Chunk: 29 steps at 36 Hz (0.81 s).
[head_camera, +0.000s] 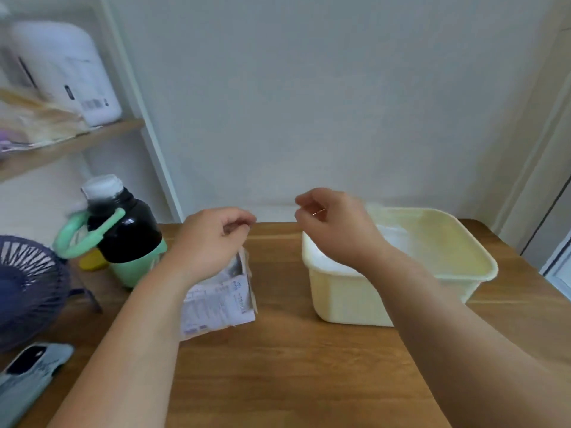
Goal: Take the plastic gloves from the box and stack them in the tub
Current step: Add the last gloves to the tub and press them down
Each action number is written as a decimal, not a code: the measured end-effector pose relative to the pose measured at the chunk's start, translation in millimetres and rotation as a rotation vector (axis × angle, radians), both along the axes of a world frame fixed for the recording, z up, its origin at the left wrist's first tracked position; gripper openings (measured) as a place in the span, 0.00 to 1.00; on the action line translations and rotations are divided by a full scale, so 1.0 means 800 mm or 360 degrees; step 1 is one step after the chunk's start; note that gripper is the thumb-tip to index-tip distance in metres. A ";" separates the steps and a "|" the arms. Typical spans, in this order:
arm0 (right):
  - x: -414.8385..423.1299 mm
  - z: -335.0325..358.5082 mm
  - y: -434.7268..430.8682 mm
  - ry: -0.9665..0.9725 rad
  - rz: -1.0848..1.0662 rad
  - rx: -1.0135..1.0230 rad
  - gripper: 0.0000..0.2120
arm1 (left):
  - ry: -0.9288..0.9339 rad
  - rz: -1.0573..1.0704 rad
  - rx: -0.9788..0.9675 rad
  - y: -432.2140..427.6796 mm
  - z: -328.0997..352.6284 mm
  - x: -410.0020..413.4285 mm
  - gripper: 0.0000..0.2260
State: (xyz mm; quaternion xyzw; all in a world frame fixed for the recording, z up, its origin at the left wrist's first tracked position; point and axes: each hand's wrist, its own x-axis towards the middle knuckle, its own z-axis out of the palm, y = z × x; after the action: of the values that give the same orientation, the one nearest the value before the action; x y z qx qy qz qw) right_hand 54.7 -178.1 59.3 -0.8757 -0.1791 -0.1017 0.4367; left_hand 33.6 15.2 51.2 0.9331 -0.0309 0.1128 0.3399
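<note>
Plastic gloves (392, 239) lay as a pale, filmy heap inside the tub, on the right of the wooden table (293, 366). Nearest the camera, at the table's left edge, lay a phone (31, 372) in a grey-blue case, with a dark blue desk fan (27, 288) just beyond it. Two bare forearms reached forward over the tabletop. The torn cardboard box (219, 301), white-labelled, stood left of centre, apart from the cream plastic tub (448, 273). The left hand (213, 239) hovered over the box's open top, fingers curled and thumb pressed to the fingertips. The right hand (333, 223) hung above the tub's left rim in the same pinch. What they pinched was too clear to see, perhaps one thin glove stretched between them. Behind the fan stood a dark bottle (123, 230) with a white cap, mint-green base and loop handle, a yellow object (91, 262) just beside it. Farther back, a wooden shelf (77, 143) carried a white jug (61, 72) near the pale wall (309, 103).
</note>
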 end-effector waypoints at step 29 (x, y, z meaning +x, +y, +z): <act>0.019 -0.068 0.121 0.0226 0.0610 -0.0211 0.07 | -0.0142 0.0004 -0.0409 0.072 -0.038 -0.020 0.10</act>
State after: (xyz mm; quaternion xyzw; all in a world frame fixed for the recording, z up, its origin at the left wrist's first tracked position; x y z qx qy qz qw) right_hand 70.0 -81.5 4.8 -0.8574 -0.3176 0.0571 0.4010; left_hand 17.8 73.1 21.1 0.8760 -0.0301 0.1575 0.4549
